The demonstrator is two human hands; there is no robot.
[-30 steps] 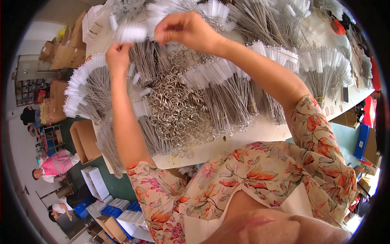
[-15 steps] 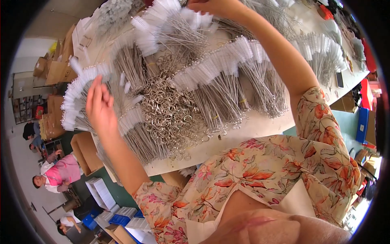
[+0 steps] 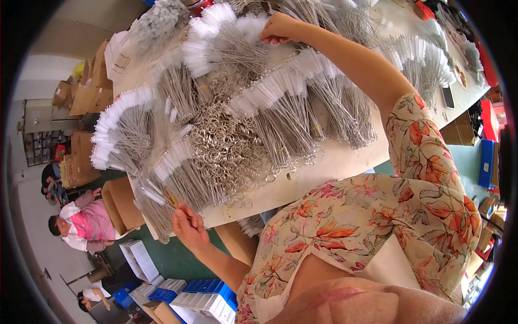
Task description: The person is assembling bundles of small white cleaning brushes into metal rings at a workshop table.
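Observation:
My left hand [image 3: 190,224] is at the near left edge of the table, its fingers curled together. Right at its fingertips is a narrow yellow-orange object [image 3: 171,197]; whether the fingers grip it is unclear. Beside it are bundles of thin wire brushes with white bristle heads [image 3: 174,161]. My right hand [image 3: 279,29] is far forward, its fingers curled in beside a fanned pile of white-bristled wire brushes [image 3: 213,40]. Anything inside those fingers is hidden. Between my arms lies a heap of metal split rings [image 3: 224,148], with a row of bundled brushes [image 3: 286,89] to its right.
A dark phone [image 3: 448,97] lies near the table's right edge. Grey bristle pieces [image 3: 162,24] are heaped at the far left. An open cardboard box [image 3: 123,204] and white and blue crates [image 3: 208,297] stand off the left edge. A person in pink [image 3: 89,224] is beyond.
My left hand has come back from above the left brush bundles to the table's near left edge, fingers now curled. My right hand stays by the far brushes, slightly lower in view.

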